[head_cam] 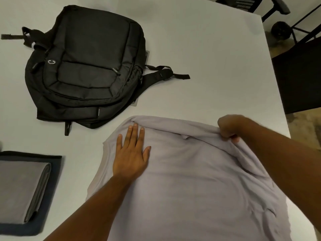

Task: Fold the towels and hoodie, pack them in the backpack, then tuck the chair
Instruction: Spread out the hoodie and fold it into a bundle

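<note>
Your left hand (pixel 130 154) lies flat on the lilac hoodie (pixel 191 180), palm down, its fingers (pixel 135 134) straight and slightly spread, pressing the cloth near its far-left corner. Your right hand (pixel 229 129) is curled into a fist at the far-right edge of the garment, gripping a bunched fold of fabric and lifting it a little off the desk (pixel 199 58) — the fingertips themselves are mostly hidden under the cloth. The hoodie is spread on the near right part of the desk, its long axis running from you toward the far edge, and its near end runs out of view at the bottom, so you cannot tell which end is the hood. A small fold or tag shows near the far edge between your hands. The black backpack (pixel 86 66) lies flat at the far left, front pocket up, its length running away from you, straps trailing out to both sides; its near corner sits just beside the hoodie's far-left corner. At the near left a folded grey towel (pixel 19 190) rests on top of a dark folded towel (pixel 50 171) — well apart from the hoodie. A dark chair (pixel 300 75) stands beyond the right edge of the desk.
</note>
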`<state>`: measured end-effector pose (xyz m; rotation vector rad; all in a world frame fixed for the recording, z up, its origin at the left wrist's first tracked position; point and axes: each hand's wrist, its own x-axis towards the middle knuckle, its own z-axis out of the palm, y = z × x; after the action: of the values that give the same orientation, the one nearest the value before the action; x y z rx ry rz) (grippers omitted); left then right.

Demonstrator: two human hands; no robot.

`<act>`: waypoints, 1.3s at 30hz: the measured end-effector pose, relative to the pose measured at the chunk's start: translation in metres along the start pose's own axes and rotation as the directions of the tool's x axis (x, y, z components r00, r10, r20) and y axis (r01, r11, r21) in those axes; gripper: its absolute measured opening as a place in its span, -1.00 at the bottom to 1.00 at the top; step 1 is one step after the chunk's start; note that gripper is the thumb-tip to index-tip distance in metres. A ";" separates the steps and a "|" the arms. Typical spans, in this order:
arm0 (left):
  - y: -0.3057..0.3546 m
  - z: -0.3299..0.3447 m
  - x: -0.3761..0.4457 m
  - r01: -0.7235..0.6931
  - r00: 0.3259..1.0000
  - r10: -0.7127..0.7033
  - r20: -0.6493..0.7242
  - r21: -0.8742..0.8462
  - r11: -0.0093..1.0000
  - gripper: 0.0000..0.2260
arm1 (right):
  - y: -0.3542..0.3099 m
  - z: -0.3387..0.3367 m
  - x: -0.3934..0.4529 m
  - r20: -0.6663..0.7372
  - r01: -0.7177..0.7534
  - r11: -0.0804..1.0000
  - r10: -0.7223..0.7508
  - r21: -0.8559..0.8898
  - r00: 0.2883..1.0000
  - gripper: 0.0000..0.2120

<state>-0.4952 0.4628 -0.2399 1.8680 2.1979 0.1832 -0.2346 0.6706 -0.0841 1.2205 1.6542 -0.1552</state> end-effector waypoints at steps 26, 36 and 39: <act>-0.012 -0.002 0.052 0.052 0.998 -0.052 -0.032 -0.009 0.999 -0.38 | -0.110 0.092 0.060 -0.667 0.463 0.799 -0.106 0.385 0.738 -0.33; -0.010 -0.003 0.052 0.073 0.997 -0.073 -0.009 0.028 0.997 -0.36 | -0.030 0.177 0.056 -0.598 0.309 0.751 0.141 0.584 0.789 -0.32; -0.010 -0.002 0.053 0.073 0.997 -0.074 0.007 0.052 0.996 -0.39 | 0.009 0.215 0.052 -0.499 0.176 0.709 0.276 0.683 0.821 -0.20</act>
<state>-0.5130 0.5133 -0.2461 1.8070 2.2820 0.1054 -0.0873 0.5761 -0.2198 2.0623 2.1759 -0.4631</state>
